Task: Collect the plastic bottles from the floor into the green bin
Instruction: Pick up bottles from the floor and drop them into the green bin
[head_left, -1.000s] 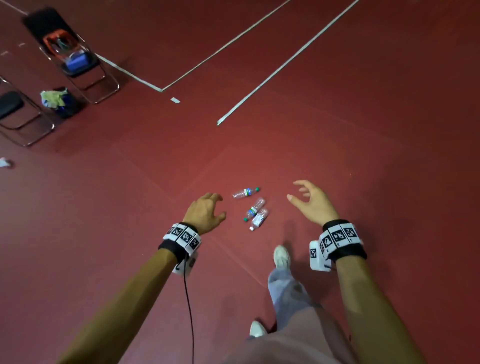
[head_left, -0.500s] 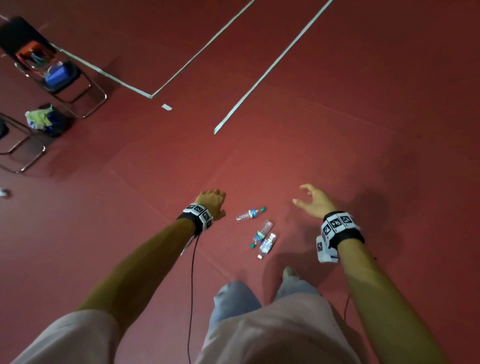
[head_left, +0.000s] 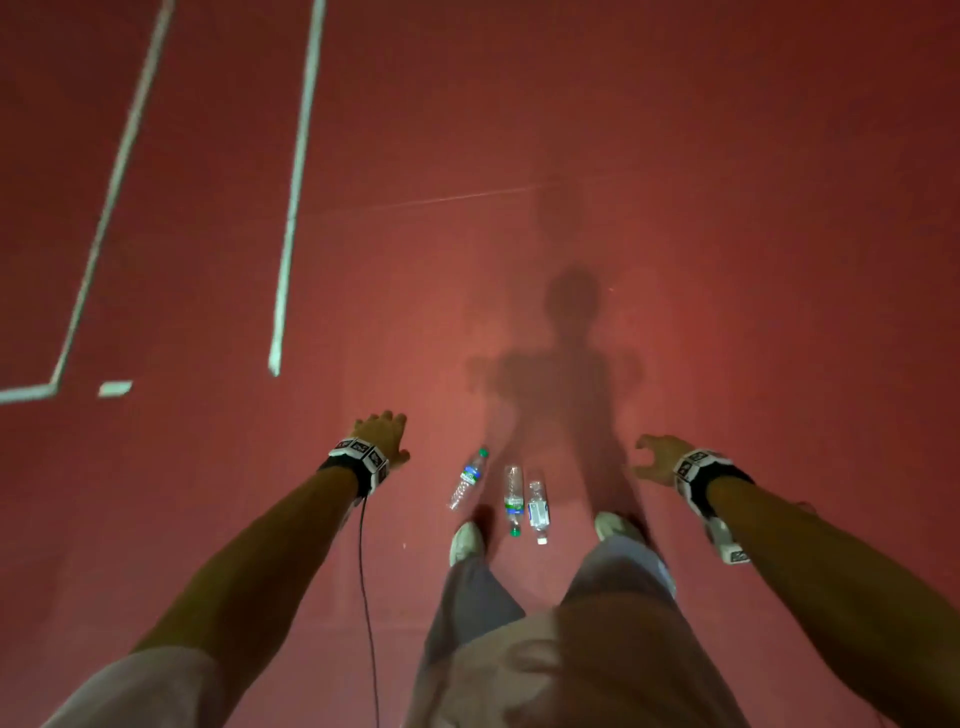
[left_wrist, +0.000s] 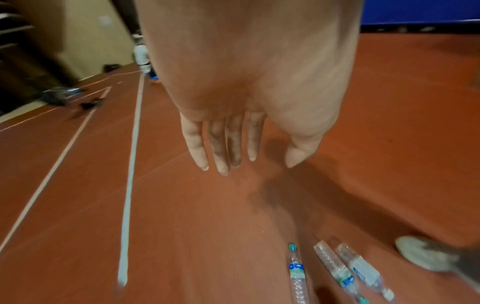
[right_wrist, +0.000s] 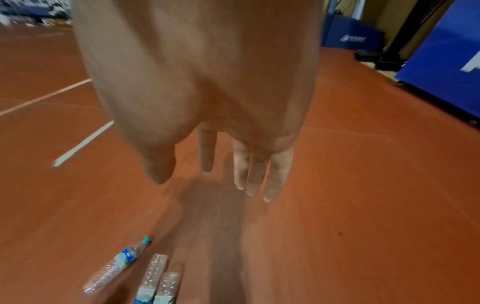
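Lying on the red floor (head_left: 675, 208) between the person's white shoes (head_left: 466, 541) are three clear plastic bottles: the left bottle (head_left: 469, 478) slants with its green cap pointing away, while the middle bottle (head_left: 513, 500) and the right bottle (head_left: 537, 512) lie side by side, just about touching, caps toward the feet. Left hand (head_left: 381, 434) hangs above the floor left of them, fingers straight and close together, holding nothing. Right hand (head_left: 658, 458) hangs off to the right, fingers loosely spread, empty too. White court lines (head_left: 291, 208) run across the floor at the left, and the person's shadow falls ahead. Only the right wrist view picks up blue padded panels (right_wrist: 441, 67) at the floor's edge; only the left wrist view shows a beige wall (left_wrist: 98, 37) and blurred clutter beneath it.
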